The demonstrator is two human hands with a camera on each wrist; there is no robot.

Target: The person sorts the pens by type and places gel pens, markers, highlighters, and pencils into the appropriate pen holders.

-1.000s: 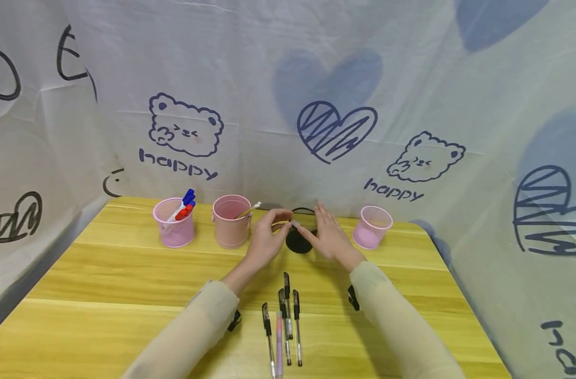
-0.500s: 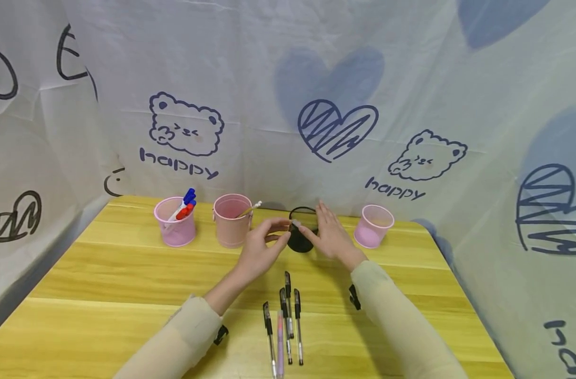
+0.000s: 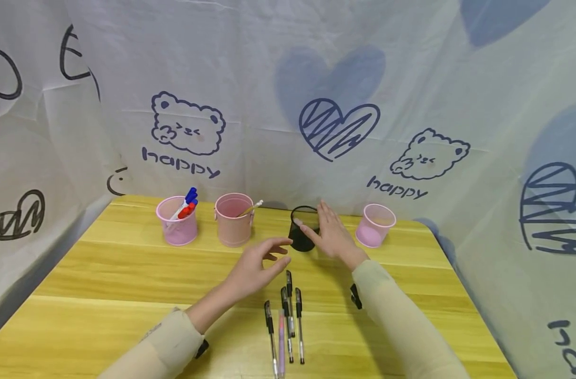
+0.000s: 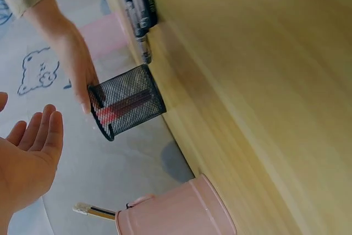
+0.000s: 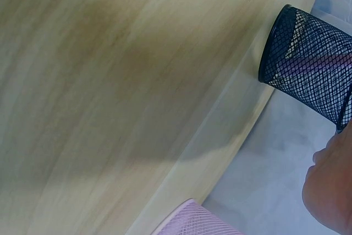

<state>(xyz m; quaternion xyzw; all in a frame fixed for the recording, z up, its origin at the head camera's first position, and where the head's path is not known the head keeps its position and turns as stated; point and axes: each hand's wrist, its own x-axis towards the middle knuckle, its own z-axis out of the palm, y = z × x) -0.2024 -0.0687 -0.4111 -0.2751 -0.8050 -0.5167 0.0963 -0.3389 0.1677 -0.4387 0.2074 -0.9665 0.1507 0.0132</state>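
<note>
While right hand [image 3: 332, 234] touches mesh cup [image 3: 301, 241]: fingers straight
Left hand [image 3: 254, 267]: fingers relaxed, thumb apart, empty
Mesh cup: one pen [image 4: 108, 115] seems inside
Pens [image 3: 299, 302]: five outside, toward table's [image 3: 103, 284] near edge

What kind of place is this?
Perhaps a desk or craft corner: a wooden table holds loose pens and a black mesh cup, with a bear-patterned cloth hanging behind.

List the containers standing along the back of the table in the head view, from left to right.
Pink cup holding markers, pink bucket with a pencil leaning in it, black mesh cup, pale pink cup.
</note>
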